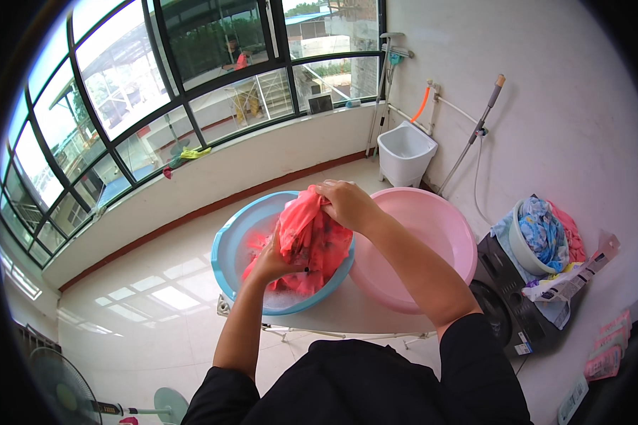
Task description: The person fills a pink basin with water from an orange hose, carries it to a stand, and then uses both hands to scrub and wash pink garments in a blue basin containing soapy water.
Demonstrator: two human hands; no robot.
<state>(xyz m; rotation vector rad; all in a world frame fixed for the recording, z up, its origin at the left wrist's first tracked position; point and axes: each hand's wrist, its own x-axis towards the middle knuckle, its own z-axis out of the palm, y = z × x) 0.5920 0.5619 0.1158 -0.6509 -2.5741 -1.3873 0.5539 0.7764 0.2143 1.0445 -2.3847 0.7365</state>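
A wet coral-red garment (319, 239) with dark patches is lifted partly out of a light-blue plastic basin (226, 255), its lower part in sudsy water. My right hand (348, 204) grips the cloth's upper end above the basin's far side. Lower down and to the left, my left hand (274, 260) holds the same garment, its fingers partly hidden by the folds. A pink plastic basin (436, 234) stands right against the blue one; my right forearm passes over it and no cloth shows inside. Both basins rest on a white table (345, 313).
To the right, a dark washing machine (515, 297) bears a pale basin (521, 244) of blue and pink clothes. A white mop bucket (405, 149) and a mop pole (470, 138) stand by the wall. A standing fan (64, 393) is at lower left, windows at upper left.
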